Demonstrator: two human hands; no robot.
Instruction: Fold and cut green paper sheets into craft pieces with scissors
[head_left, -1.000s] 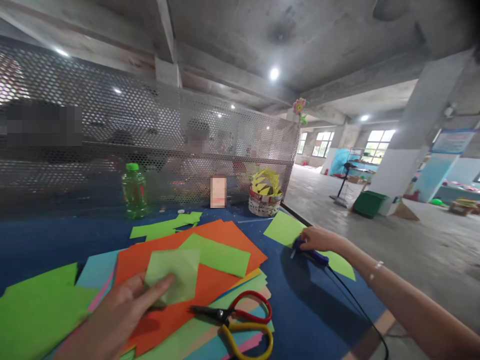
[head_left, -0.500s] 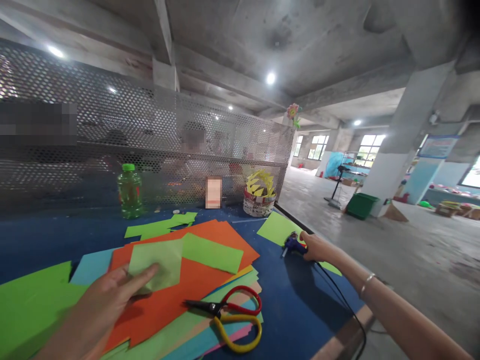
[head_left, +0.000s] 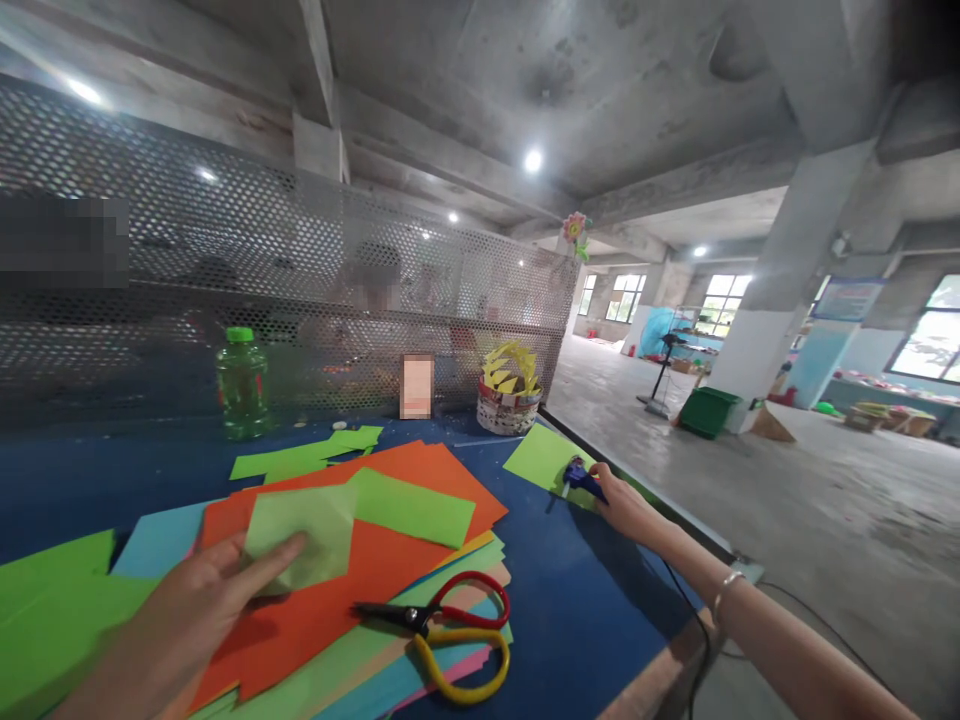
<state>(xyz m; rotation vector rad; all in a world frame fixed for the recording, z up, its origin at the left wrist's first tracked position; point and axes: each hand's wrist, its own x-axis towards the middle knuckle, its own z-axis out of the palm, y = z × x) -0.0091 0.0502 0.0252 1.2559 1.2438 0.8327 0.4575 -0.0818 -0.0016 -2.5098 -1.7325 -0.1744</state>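
Between thumb and fingers, my left hand (head_left: 217,590) pinches a pale green square of paper (head_left: 319,530) above a stack of coloured sheets. Orange paper (head_left: 435,470) tops that stack, with a bright green strip (head_left: 420,508) lying on it. At the table's right edge my right hand (head_left: 616,498) is wrapped round the handle of a blue glue gun (head_left: 583,480), its nozzle toward the left. A light green sheet (head_left: 536,460) lies beneath and behind the gun. Scissors (head_left: 420,618) with one red and one yellow handle rest partly open on the stack's near side.
A green-capped bottle (head_left: 241,385) and a woven basket with yellow paper pieces (head_left: 510,390) stand along the perforated metal partition (head_left: 450,290). People are dimly visible behind it. A black cord (head_left: 694,610) runs over the table's right edge.
The whole view has shifted slightly, so most things sit farther left. My right hand has lifted the glue gun a little; my left hand keeps the same hold on the pale green paper.
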